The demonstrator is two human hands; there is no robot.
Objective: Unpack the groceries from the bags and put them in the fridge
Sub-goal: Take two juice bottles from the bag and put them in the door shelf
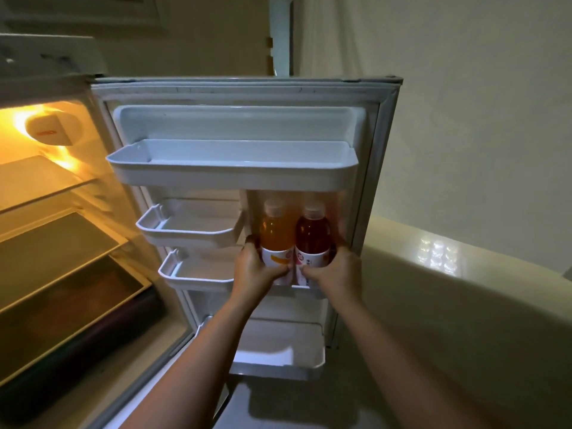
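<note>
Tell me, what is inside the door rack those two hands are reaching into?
Two bottles standing upright side by side: an orange drink held by the left hand and a dark red drink held by the right hand. The hands cover their bases.

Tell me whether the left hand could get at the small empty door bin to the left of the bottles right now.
Probably yes, once it lets go: the left hand is wrapped around the orange bottle, and the small door bin sits close by on its left, open-topped with nothing visible between.
</note>
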